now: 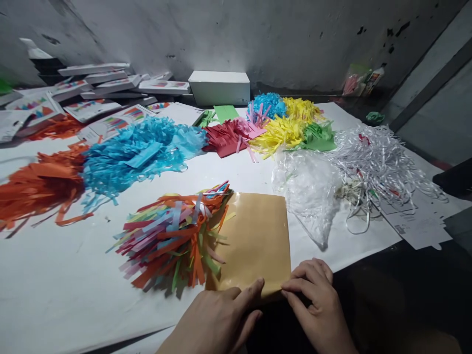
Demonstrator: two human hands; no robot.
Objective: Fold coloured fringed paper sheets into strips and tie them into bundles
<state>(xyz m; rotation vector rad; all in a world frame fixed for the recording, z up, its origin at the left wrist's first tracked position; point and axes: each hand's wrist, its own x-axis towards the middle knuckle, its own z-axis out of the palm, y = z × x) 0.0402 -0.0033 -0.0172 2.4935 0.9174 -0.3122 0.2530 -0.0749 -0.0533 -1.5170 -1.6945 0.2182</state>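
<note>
"Fingers: state their condition."

"Right hand (319, 300): thumb and forefinger pinch the near right corner of the flat, rectangular tan paper piece (256, 236). Left hand (217, 314): fingers lie along its near edge, forefinger extended, thumb lower and apart from it; whether they clamp the paper, I cannot tell."

"List the surroundings, largest first."

"White table covering (73, 275): it lies beneath the tan piece, which sits at its near edge. Bright blue fringed paper bundle (143, 152): beyond and to the left. Shiny silvery-white tangled strips (387, 162): at the far right. Multicoloured bundle of thin paper strips (169, 236): directly left of the tan piece, strip ends overlapping its left side."

"Continue with the smaller items."

"Clear, crumpled plastic bag (306, 191): right of the tan piece, beside the silvery strips. Plain white rectangular box (221, 88): at the back, near the wall. Small green paper rectangle (225, 113): in front of the box."
</note>
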